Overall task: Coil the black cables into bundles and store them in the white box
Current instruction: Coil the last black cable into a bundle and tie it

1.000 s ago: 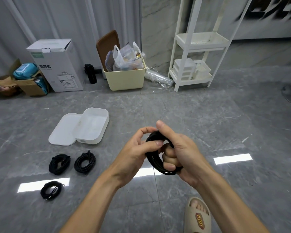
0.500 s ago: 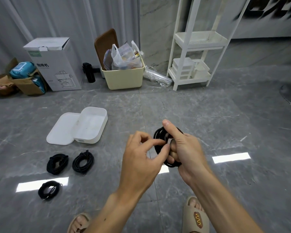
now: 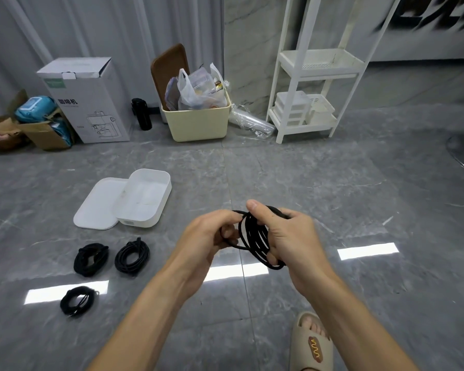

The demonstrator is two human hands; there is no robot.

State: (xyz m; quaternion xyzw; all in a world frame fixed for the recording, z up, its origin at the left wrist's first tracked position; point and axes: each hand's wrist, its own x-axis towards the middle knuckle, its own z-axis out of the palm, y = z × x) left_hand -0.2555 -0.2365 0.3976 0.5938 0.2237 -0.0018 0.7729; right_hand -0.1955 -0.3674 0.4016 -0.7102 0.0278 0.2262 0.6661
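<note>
Right hand (image 3: 292,239) fingers curl through the cable (image 3: 255,236) coil, thumb clamping its top. Left hand (image 3: 212,236) fingertips pinch the loose loop beside it. Keep loops even and tension steady while wrapping. The open white box (image 3: 156,207) lies beyond the left fingers.

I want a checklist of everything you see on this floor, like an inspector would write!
Surface: grey marble floor, shiny with light reflections.
Job's things: white box open and empty, its lid lying beside it, touching.
Clutter: cardboard box, cream bin with bags, black bottle.
Hands: left hand and right hand both grip the black cable coil.
Cables: three coiled bundles on the floor, outside the box.
Surroundings: white shelf rack, grey curtain, sandalled foot.
</note>
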